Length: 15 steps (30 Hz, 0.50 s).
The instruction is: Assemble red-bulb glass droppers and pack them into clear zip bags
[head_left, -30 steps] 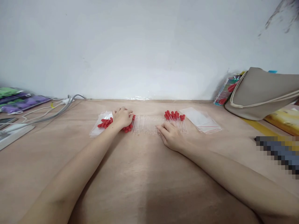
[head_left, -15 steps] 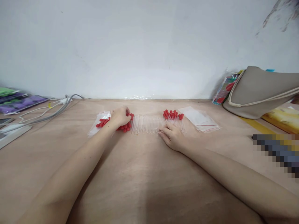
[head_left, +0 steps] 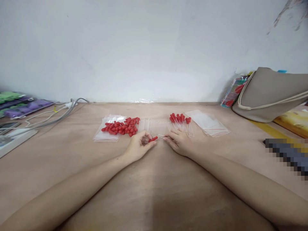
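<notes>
My left hand [head_left: 141, 145] is closed on a red rubber dropper bulb [head_left: 153, 139], its narrow end pointing right. Facing it across a small gap, my right hand [head_left: 178, 141] pinches a clear dropper tube [head_left: 161, 136] whose end sticks out leftward. Behind both hands lies a row of clear tubes [head_left: 148, 124], side by side. To the left is a heap of loose red bulbs [head_left: 120, 127]. Droppers with red bulbs fitted [head_left: 179, 118] lie behind my right hand, which partly hides their tubes.
Clear plastic bags [head_left: 106, 136] lie under the red heap, and more zip bags [head_left: 207, 123] lie at right. Cables [head_left: 57, 118] and purple-green packets [head_left: 26, 107] are at far left. A grey drawstring bag [head_left: 271, 96] stands at right against the wall [head_left: 154, 51].
My left hand has come from the heap of red bulbs toward the right and nearer me, bringing one bulb to the tube. My right hand has stayed nearly in place.
</notes>
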Motion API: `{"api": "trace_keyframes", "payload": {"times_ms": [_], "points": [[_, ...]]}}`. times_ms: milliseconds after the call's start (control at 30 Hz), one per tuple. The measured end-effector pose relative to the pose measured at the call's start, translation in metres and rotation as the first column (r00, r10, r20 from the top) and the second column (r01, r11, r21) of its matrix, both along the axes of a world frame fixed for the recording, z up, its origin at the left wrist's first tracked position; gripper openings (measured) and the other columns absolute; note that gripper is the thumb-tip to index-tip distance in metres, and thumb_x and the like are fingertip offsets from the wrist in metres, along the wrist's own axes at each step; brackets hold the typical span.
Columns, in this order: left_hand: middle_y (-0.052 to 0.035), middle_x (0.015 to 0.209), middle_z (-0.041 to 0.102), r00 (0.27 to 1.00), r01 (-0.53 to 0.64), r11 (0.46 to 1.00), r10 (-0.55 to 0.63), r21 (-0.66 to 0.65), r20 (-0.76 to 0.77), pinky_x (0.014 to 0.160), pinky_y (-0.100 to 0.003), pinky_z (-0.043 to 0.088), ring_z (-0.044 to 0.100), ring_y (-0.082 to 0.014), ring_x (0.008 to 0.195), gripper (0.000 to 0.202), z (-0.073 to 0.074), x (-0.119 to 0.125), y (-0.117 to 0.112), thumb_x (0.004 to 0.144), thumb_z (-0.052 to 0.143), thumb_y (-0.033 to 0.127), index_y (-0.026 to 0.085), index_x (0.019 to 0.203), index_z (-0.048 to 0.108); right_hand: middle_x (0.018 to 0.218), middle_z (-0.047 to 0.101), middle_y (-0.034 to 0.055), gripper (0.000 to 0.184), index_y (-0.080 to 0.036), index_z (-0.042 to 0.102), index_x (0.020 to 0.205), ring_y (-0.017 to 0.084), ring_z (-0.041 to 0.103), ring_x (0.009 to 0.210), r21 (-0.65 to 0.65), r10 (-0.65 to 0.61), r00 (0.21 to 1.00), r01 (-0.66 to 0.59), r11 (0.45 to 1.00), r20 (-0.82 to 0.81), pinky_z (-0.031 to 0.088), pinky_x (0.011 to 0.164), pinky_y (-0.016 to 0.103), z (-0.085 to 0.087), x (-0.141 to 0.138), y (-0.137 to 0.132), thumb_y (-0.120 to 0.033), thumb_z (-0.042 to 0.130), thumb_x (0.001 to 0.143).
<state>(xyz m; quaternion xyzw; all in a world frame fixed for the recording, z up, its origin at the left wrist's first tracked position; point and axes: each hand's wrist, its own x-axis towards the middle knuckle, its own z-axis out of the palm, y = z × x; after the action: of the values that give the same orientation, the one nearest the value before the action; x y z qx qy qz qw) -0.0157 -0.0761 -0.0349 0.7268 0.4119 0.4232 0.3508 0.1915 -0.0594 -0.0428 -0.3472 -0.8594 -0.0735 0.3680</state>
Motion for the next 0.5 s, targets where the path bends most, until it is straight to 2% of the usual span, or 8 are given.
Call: {"api": "trace_keyframes", "payload": {"times_ms": [133,233,367,500], "points": [[-0.0007,0.079,0.06,1.0,-0.005,1.0,0.006,0.029,-0.009,0.059,-0.022,0.046,0.059,-0.0108,0.064,0.024,-0.002,-0.0017,0.0061,0.072,0.065,0.027,0.016,0.088,0.051,0.071,0.062,0.0031,0.025,-0.016,0.061,0.082,0.011,0.051,0.061,0.001,0.026,1.0,-0.026,1.0,0.006,0.031,0.062,0.027,0.0013,-0.0007,-0.0022,-0.032,0.043,0.089],[-0.0034,0.081,0.063,0.998,0.016,0.996,-0.01,0.091,-0.068,0.062,-0.025,0.048,0.06,-0.0132,0.067,0.022,-0.0024,-0.002,0.0094,0.074,0.063,0.027,0.016,0.092,0.056,0.073,0.063,0.0038,0.026,-0.015,0.062,0.085,0.011,0.052,0.061,-0.014,0.035,0.999,-0.035,0.999,0.017,0.031,0.063,0.027,0.0011,-0.0014,-0.0032,-0.032,0.043,0.089],[-0.0062,0.087,0.063,0.991,0.032,0.975,-0.002,0.218,-0.136,0.067,-0.027,0.05,0.061,-0.0159,0.077,0.018,-0.0023,-0.0025,0.0099,0.078,0.059,0.027,0.017,0.092,0.064,0.075,0.066,0.0027,0.027,-0.019,0.064,0.092,0.011,0.055,0.062,-0.08,0.075,0.997,-0.075,0.994,0.001,0.031,0.065,0.028,0.0,-0.0029,-0.0047,-0.034,0.042,0.089],[-0.005,0.084,0.065,0.988,0.065,0.97,-0.03,0.235,-0.149,0.065,-0.026,0.05,0.061,-0.015,0.074,0.018,-0.0009,-0.0044,0.0102,0.078,0.06,0.029,0.018,0.09,0.067,0.078,0.066,0.0025,0.028,-0.021,0.063,0.099,0.012,0.057,0.066,-0.148,0.091,0.996,-0.088,0.985,0.014,0.031,0.065,0.028,0.0032,-0.0035,-0.0076,-0.032,0.04,0.09]]}}
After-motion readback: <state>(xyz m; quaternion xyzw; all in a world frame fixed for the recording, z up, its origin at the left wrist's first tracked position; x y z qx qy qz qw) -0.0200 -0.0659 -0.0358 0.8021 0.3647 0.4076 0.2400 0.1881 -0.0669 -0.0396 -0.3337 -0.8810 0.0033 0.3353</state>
